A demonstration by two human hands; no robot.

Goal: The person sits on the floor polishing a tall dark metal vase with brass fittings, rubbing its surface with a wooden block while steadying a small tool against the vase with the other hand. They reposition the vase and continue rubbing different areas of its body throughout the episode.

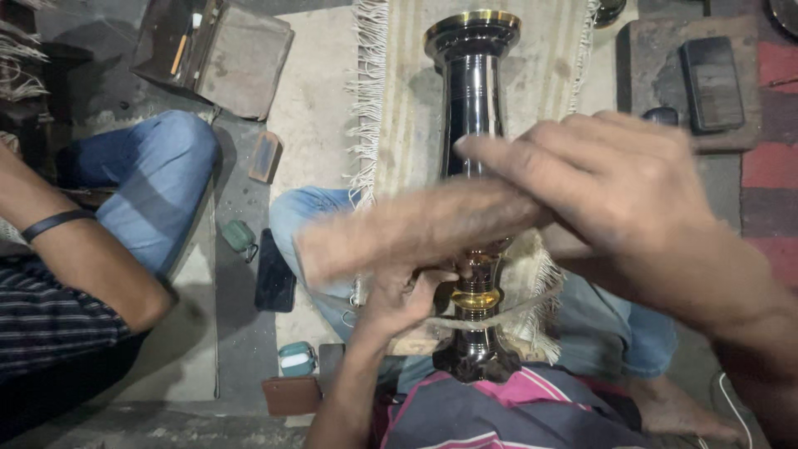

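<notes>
Head view – left hand grips vase stem, right hand clamps blurred cloth; top glossy, polishing looks mid-way.

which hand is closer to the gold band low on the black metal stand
Left. The left hand grips the stand right beside the gold band, apparently touching it. The right hand is higher up, holding a blurred brown block across the stand's middle.
</notes>
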